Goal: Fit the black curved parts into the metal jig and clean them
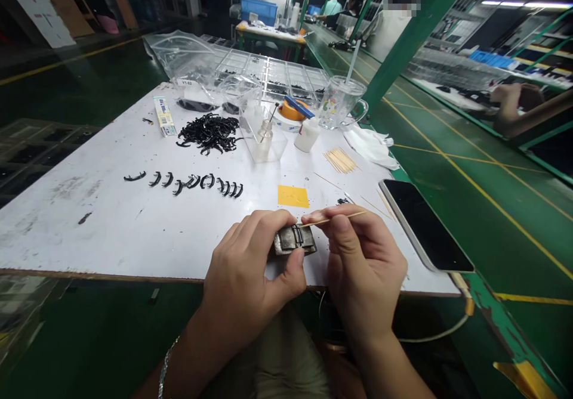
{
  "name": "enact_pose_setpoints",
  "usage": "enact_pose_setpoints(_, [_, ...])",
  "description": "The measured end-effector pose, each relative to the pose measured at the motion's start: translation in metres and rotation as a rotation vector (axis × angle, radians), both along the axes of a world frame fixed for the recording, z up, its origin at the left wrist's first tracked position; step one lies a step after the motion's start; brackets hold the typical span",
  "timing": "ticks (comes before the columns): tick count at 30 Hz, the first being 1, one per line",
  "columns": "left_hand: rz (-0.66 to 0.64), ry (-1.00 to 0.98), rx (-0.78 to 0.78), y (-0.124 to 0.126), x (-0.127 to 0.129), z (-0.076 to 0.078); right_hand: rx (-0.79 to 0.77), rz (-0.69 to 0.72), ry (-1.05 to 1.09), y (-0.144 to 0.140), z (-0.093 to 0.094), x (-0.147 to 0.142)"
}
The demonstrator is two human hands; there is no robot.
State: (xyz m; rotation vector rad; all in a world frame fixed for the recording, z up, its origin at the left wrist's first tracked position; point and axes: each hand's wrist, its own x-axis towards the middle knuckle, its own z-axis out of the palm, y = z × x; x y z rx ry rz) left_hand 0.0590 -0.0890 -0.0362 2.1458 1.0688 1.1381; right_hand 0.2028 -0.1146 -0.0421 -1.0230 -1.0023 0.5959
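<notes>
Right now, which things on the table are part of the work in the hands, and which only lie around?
In use: left hand holding metal block; right hand holding toothpick.

Lying about: phone, yellow note, plastic cup, tape roll.

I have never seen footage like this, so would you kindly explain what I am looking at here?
This is a single picture from a camera worn on a person's head, looking forward and down at their own two bare hands over a white table. The left hand grips a small grey metal block. The right hand pinches a thin wooden stick, its tip at the block. On the table lie a row of curved black parts, a heap of the same, a yellow note, loose sticks, a small white bottle and a dark phone.
</notes>
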Motion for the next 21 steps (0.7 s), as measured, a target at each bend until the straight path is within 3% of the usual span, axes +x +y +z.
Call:
enact_pose_setpoints(5, [0.014, 0.012, -0.004, 0.0, 0.001, 0.001, -0.022, -0.164, -0.058, 0.005, 0.007, 0.012])
enact_pose_setpoints(10, [0.015, 0.016, 0.014, -0.001, 0.002, -0.001, -0.178, -0.277, -0.609, 0.015, 0.013, 0.033])
enact_pose_setpoints(13, [0.028, 0.005, 0.034, -0.002, 0.002, -0.004, -0.22, -0.269, -0.795, 0.019, 0.011, 0.038])
enact_pose_setpoints(21, [0.034, -0.016, 0.058, -0.001, 0.004, -0.008, -0.321, -0.184, -0.872, 0.026, 0.007, 0.037])
